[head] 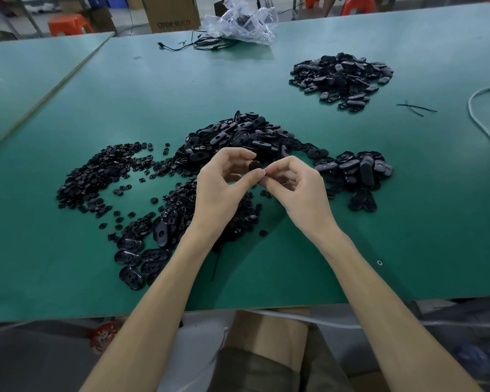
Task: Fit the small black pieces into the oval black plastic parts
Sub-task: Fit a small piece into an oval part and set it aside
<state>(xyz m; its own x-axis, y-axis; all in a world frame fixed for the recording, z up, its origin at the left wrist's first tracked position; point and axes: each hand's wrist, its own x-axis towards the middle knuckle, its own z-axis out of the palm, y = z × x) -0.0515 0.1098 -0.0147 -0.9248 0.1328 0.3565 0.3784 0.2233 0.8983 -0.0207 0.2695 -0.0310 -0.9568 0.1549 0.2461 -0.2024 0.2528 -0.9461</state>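
Left hand [224, 182] pinches piece [254, 166]; right hand [297, 183] pinches it too. Ovals [238, 135] at 12 o'clock.

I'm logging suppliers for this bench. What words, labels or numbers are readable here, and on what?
Cardboard box behind the table: one line of dark printed letters, too blurred to read.
Red packet below the table edge: a printed picture, no legible words.
Oval black parts: no readable markings.
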